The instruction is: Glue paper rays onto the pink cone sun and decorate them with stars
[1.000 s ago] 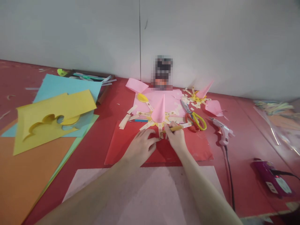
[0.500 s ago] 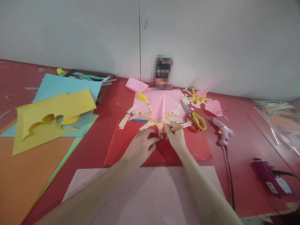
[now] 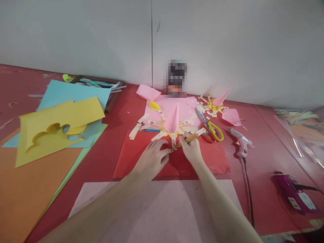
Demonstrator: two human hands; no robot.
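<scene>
A pink paper cone (image 3: 171, 118) stands on a yellow flower-like paper base with pale strips marked with stars radiating from it. My right hand (image 3: 191, 148) grips a yellow pen (image 3: 191, 137), its tip hidden near the lower end of the front strip (image 3: 173, 139). Fingers apart, my left hand (image 3: 153, 156) lies on the red board (image 3: 126, 162), its fingertips steadying that strip's near end. Several blank strips (image 3: 135, 130) and a blue pencil-like stick (image 3: 152, 130) lie left of the cone.
Red-and-yellow scissors (image 3: 214, 131) and a glue gun (image 3: 242, 143) lie to the right, near a purple power socket (image 3: 295, 192). A second pink cone (image 3: 221, 97) stands at back right. Coloured paper sheets (image 3: 60, 131) cover the left; a blurred-out object leans on the wall (image 3: 101, 37).
The pen's upper end has tilted up slightly, and my right hand has shifted a little to the right. My left hand stays by the strip. The whole view has drifted slightly.
</scene>
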